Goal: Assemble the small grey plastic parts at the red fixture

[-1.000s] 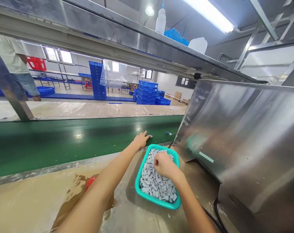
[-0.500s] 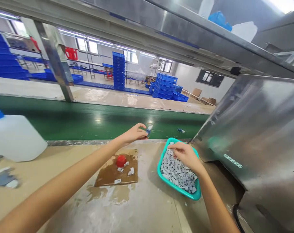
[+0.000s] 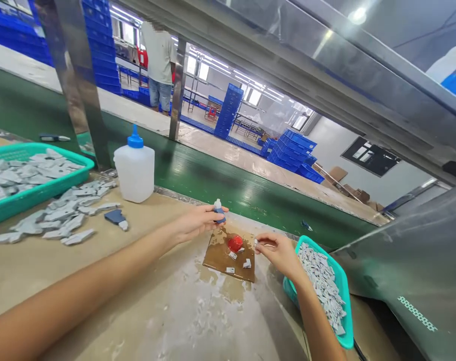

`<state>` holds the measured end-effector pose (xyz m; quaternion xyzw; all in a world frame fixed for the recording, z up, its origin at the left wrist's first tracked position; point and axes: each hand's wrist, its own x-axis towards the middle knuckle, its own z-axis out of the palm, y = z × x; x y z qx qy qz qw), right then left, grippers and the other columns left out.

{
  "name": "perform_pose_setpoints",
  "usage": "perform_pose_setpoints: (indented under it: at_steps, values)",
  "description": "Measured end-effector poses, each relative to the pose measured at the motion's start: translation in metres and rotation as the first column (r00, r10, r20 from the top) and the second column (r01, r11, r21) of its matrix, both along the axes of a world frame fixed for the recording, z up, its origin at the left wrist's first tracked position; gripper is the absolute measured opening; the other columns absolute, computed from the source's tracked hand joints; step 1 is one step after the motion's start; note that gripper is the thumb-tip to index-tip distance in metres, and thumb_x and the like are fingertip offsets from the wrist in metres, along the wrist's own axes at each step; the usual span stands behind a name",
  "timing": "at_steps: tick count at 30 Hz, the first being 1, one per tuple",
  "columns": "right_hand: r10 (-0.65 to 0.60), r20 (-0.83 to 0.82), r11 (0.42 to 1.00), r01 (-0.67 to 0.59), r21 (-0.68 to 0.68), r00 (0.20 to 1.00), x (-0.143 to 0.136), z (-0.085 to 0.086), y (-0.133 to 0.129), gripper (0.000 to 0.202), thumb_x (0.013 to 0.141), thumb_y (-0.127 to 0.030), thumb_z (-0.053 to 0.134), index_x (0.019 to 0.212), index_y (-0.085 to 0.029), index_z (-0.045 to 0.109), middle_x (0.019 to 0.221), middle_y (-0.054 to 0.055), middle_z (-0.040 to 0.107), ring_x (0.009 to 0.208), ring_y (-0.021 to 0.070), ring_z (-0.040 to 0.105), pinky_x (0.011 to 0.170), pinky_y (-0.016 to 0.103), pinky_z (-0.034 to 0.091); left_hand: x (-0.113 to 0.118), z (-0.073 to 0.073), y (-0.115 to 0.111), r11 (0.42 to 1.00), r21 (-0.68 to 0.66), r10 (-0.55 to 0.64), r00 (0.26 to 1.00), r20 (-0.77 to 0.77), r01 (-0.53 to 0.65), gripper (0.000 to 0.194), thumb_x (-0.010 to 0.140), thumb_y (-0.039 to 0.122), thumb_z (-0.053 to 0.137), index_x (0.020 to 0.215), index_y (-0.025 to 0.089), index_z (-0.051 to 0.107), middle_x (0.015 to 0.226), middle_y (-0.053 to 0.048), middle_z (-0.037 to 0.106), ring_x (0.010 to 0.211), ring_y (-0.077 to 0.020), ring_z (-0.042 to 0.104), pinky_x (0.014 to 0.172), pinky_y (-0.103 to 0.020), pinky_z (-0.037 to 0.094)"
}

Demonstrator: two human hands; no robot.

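My left hand is closed on a small dark blue plastic part with a white tip, held upright above the back of a wet brown board. My right hand pinches a small white plastic piece beside the board's right edge. On the board sit a red dome-shaped thing and several small white pieces. A green basket, full of small grey-white pieces, stands to the right, partly behind my right forearm.
At left are a green basket of grey-white parts, a loose pile and a blue-and-white part. A white bottle with a blue nozzle stands by the green conveyor belt. A metal panel borders the right; a person stands beyond.
My right hand has come out of the right basket and moved left to the board with a small white piece. My left hand keeps the blue part. The view has turned left and tilted.
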<state>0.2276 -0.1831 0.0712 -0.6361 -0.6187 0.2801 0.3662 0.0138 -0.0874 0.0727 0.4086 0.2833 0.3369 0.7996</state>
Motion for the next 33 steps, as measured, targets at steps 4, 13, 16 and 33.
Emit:
perform_pose_setpoints:
  at_steps: [4, 13, 16, 33]
  values:
    - [-0.003, 0.196, 0.996, -0.014, 0.084, 0.981, -0.011, -0.006, 0.012, 0.014, 0.063, -0.017, 0.05, 0.073, -0.016, 0.06, 0.08, 0.006, 0.059, 0.072, 0.0152, 0.056, 0.063, 0.028, 0.05, -0.001, 0.001, -0.001, 0.999, -0.036, -0.027, 0.999, 0.029, 0.028, 0.017, 0.066, 0.007, 0.06, 0.083, 0.013, 0.063, 0.071, -0.001, 0.062, 0.07, -0.008, 0.059, 0.089, -0.026, 0.04]
    - [0.008, 0.462, 0.991, -0.068, 0.113, 0.887, -0.023, -0.01, 0.013, 0.014, 0.071, -0.017, 0.052, 0.076, -0.017, 0.065, 0.072, 0.005, 0.065, 0.063, 0.0144, 0.057, 0.058, 0.026, 0.046, 0.0, 0.001, -0.001, 0.998, -0.033, -0.055, 0.998, -0.007, 0.055, 0.016, 0.068, 0.007, 0.059, 0.083, 0.012, 0.063, 0.068, -0.001, 0.062, 0.066, -0.0071, 0.058, 0.085, -0.025, 0.042]
    - [0.0, 0.515, 0.991, -0.068, 0.113, 0.857, -0.024, -0.009, 0.012, 0.012, 0.071, -0.015, 0.054, 0.069, -0.017, 0.066, 0.068, 0.004, 0.065, 0.061, 0.0146, 0.056, 0.057, 0.025, 0.044, 0.0, -0.001, 0.0, 0.997, -0.036, -0.071, 0.997, -0.02, 0.071, 0.016, 0.068, 0.008, 0.059, 0.083, 0.012, 0.063, 0.069, -0.001, 0.063, 0.067, -0.0072, 0.059, 0.084, -0.024, 0.043]
    - [0.033, 0.508, 0.987, -0.108, 0.12, 0.861, -0.031, -0.007, 0.008, 0.019, 0.071, -0.007, 0.051, 0.068, -0.017, 0.066, 0.067, 0.004, 0.062, 0.065, 0.0144, 0.055, 0.06, 0.025, 0.042, 0.004, -0.015, -0.003, 0.964, 0.248, -0.039, 0.973, -0.227, 0.097, 0.019, 0.053, 0.012, 0.066, 0.071, 0.016, 0.062, 0.073, 0.001, 0.062, 0.071, -0.0119, 0.057, 0.072, -0.025, 0.045]
